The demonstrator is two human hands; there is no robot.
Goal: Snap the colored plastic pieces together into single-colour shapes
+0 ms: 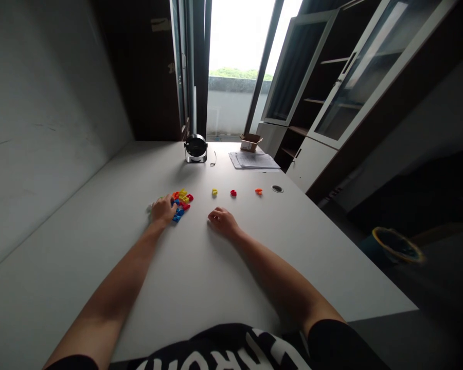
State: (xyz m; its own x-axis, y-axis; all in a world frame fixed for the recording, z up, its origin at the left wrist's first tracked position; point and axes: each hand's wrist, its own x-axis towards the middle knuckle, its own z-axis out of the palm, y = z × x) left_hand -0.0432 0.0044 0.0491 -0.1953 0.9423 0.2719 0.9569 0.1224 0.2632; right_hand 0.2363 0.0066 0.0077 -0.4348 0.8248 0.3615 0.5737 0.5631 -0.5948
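Note:
My left hand [162, 209] rests on the near left side of a loose pile of small plastic pieces [182, 203] in red, yellow, blue and orange, on the white table [100, 216]. Its fingers curl over the pile's edge, and I cannot tell whether they hold a piece. My right hand [223, 222] lies on the tabletop, relaxed and holding nothing. Beyond it stand a single yellow piece [214, 192], a red piece [233, 193] and an orange piece [258, 191], spaced apart in a row.
A black desk fan [196, 149] stands at the table's far side, near a stack of papers [253, 160] and a small cardboard box [250, 142]. A round cable grommet [277, 189] is set in the tabletop. A wall borders the left edge, and glass-fronted cabinets stand right.

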